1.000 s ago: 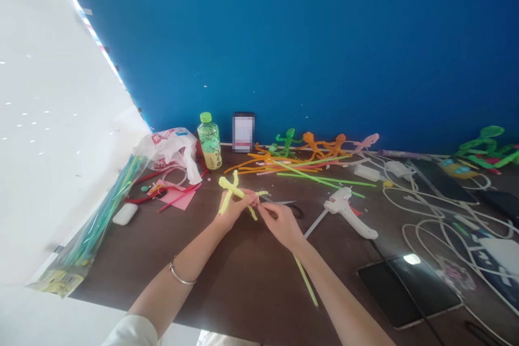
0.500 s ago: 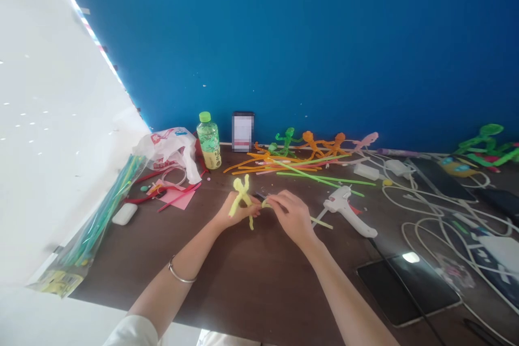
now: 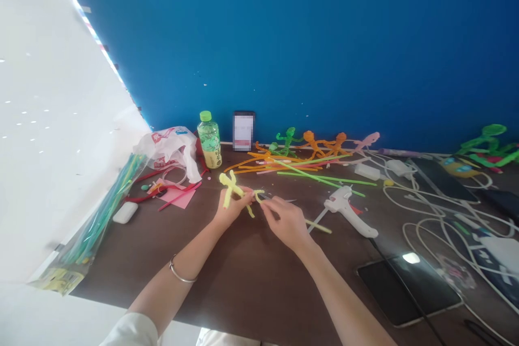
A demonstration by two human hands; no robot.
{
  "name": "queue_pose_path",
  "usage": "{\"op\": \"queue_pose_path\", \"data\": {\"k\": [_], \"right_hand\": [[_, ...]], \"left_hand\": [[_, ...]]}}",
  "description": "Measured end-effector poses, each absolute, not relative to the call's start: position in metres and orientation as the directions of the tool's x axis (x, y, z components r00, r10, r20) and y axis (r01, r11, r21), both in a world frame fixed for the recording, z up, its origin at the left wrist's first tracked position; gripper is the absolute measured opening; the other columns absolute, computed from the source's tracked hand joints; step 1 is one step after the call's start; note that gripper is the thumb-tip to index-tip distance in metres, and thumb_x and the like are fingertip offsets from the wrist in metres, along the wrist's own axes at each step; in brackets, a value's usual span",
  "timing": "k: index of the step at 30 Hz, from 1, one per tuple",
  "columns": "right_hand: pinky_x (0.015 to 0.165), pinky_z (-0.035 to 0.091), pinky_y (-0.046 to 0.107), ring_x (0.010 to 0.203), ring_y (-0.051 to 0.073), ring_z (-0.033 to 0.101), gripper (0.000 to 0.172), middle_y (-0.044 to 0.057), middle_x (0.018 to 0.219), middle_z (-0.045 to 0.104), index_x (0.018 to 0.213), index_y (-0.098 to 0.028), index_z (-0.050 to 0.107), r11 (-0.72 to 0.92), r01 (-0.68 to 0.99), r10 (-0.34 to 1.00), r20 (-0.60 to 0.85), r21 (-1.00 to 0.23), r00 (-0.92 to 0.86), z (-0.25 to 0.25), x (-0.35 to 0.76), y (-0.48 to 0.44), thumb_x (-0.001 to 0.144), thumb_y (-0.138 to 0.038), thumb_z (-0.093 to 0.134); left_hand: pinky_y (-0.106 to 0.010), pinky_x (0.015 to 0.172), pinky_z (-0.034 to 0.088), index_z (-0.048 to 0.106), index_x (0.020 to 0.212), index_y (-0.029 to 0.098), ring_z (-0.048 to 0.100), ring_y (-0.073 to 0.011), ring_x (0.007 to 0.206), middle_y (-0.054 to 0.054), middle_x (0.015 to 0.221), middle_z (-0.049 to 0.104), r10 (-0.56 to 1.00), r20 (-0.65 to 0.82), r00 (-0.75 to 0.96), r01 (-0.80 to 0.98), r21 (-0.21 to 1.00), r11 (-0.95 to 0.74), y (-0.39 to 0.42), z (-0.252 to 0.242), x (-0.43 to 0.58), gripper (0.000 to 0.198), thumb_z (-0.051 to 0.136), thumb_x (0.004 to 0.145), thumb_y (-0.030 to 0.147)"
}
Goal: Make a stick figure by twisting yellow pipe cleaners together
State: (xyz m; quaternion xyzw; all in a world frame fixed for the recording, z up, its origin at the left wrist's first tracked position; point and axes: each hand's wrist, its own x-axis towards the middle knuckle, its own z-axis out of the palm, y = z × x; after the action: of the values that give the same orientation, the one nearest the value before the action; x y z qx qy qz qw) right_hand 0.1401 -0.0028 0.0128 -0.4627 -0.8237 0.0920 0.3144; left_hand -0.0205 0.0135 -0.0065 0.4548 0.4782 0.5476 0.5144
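My left hand (image 3: 232,210) is closed round a yellow pipe-cleaner figure (image 3: 231,186) that sticks up above the fingers, over the brown table (image 3: 251,275). My right hand (image 3: 286,220) pinches the loose yellow end of the same pipe cleaner (image 3: 258,194) just right of the left hand. A yellow-green pipe cleaner (image 3: 318,225) juts out from beside the right hand toward the right. Behind both hands lie scissors, mostly hidden.
A white glue gun (image 3: 348,211) lies right of my hands. Behind are loose pipe cleaners (image 3: 308,168), finished figures (image 3: 320,144), a green-capped bottle (image 3: 209,140), a phone (image 3: 243,131) and a plastic bag (image 3: 170,147). Cables (image 3: 425,211) and a tablet (image 3: 407,289) fill the right; a pipe-cleaner packet (image 3: 97,221) lies left.
The yellow figure tilted and turned in my left hand. My right hand shifted along the loose end, and the long yellow-green pipe cleaner moved from under my forearm to the right of it.
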Motion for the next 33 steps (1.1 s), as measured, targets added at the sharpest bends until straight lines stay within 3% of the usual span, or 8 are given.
{"op": "queue_pose_path", "data": {"k": [4, 8, 12, 16, 22, 27, 30, 33], "right_hand": [[0.063, 0.038, 0.024, 0.063, 0.013, 0.055, 0.025, 0.004, 0.069, 0.061, 0.083, -0.020, 0.066, 0.611, 0.726, 0.735, 0.567, -0.316, -0.372, 0.012, 0.150, 0.003, 0.086, -0.026, 0.042], [0.062, 0.041, 0.023, 0.066, 0.013, 0.056, 0.023, 0.004, 0.072, 0.061, 0.083, -0.021, 0.066, 0.579, 0.654, 0.782, 0.560, -0.487, -0.275, 0.009, 0.156, 0.009, 0.085, -0.029, 0.045], [0.059, 0.044, 0.024, 0.067, 0.015, 0.057, 0.022, 0.005, 0.075, 0.062, 0.078, -0.020, 0.066, 0.454, 0.528, 0.882, 0.445, -0.718, -0.154, 0.009, 0.156, 0.013, 0.081, -0.035, 0.050], [0.060, 0.044, 0.026, 0.065, 0.016, 0.058, 0.024, 0.004, 0.072, 0.063, 0.073, -0.019, 0.064, 0.367, 0.487, 0.929, 0.340, -0.793, -0.147, 0.009, 0.152, 0.014, 0.080, -0.036, 0.049], [0.053, 0.038, 0.024, 0.056, 0.015, 0.054, 0.028, 0.002, 0.063, 0.061, 0.073, -0.021, 0.062, 0.459, 0.611, 0.886, 0.279, -0.645, -0.371, 0.009, 0.141, 0.002, 0.085, -0.035, 0.040], [0.057, 0.036, 0.023, 0.058, 0.012, 0.053, 0.024, 0.003, 0.067, 0.060, 0.080, -0.020, 0.064, 0.580, 0.718, 0.792, 0.471, -0.384, -0.388, 0.014, 0.145, -0.002, 0.085, -0.027, 0.041], [0.062, 0.037, 0.024, 0.062, 0.013, 0.054, 0.023, 0.004, 0.068, 0.061, 0.084, -0.020, 0.065, 0.597, 0.743, 0.737, 0.573, -0.302, -0.359, 0.014, 0.151, 0.002, 0.086, -0.026, 0.042], [0.064, 0.039, 0.025, 0.067, 0.014, 0.056, 0.023, 0.005, 0.073, 0.063, 0.085, -0.021, 0.065, 0.565, 0.711, 0.772, 0.573, -0.418, -0.277, 0.013, 0.155, 0.007, 0.085, -0.029, 0.043]], "left_hand": [[-0.026, 0.054, 0.048, 0.069, 0.081, 0.014, 0.059, -0.0161, 0.057, -0.005, 0.062, 0.065, 0.994, 0.064, 0.085, 0.095, 0.993, -0.072, 0.012, -0.006, -0.023, 0.026, 0.067, 0.065, 0.034], [-0.025, 0.053, 0.047, 0.069, 0.081, 0.013, 0.056, -0.0140, 0.053, -0.005, 0.060, 0.063, 0.971, -0.026, 0.237, 0.075, 0.997, 0.009, 0.013, -0.004, -0.024, 0.024, 0.067, 0.065, 0.031], [-0.021, 0.051, 0.043, 0.067, 0.074, 0.012, 0.053, -0.0100, 0.054, -0.005, 0.063, 0.062, 0.933, -0.165, 0.321, -0.141, 0.966, 0.219, 0.011, -0.001, -0.025, 0.020, 0.071, 0.061, 0.027], [-0.017, 0.048, 0.037, 0.066, 0.070, 0.010, 0.051, -0.0063, 0.053, -0.004, 0.062, 0.060, 0.918, -0.178, 0.355, -0.432, 0.839, 0.330, 0.008, 0.002, -0.021, 0.019, 0.073, 0.058, 0.023], [-0.019, 0.052, 0.040, 0.066, 0.070, 0.010, 0.051, -0.0069, 0.055, -0.004, 0.064, 0.062, 0.973, -0.167, 0.160, -0.529, 0.818, 0.227, 0.010, -0.002, -0.016, 0.021, 0.074, 0.057, 0.024], [-0.022, 0.055, 0.044, 0.067, 0.075, 0.012, 0.054, -0.0110, 0.058, -0.004, 0.064, 0.063, 0.995, -0.097, -0.028, -0.280, 0.956, 0.085, 0.013, -0.004, -0.017, 0.024, 0.071, 0.060, 0.030], [-0.022, 0.050, 0.043, 0.067, 0.074, 0.013, 0.050, -0.0096, 0.049, -0.003, 0.056, 0.060, 0.998, -0.054, 0.021, -0.073, 0.996, 0.055, 0.012, -0.002, -0.020, 0.021, 0.068, 0.063, 0.030], [-0.021, 0.047, 0.040, 0.067, 0.070, 0.013, 0.048, -0.0084, 0.046, -0.002, 0.054, 0.059, 0.972, -0.112, 0.208, -0.058, 0.990, 0.126, 0.010, 0.001, -0.023, 0.018, 0.069, 0.062, 0.028]]}}
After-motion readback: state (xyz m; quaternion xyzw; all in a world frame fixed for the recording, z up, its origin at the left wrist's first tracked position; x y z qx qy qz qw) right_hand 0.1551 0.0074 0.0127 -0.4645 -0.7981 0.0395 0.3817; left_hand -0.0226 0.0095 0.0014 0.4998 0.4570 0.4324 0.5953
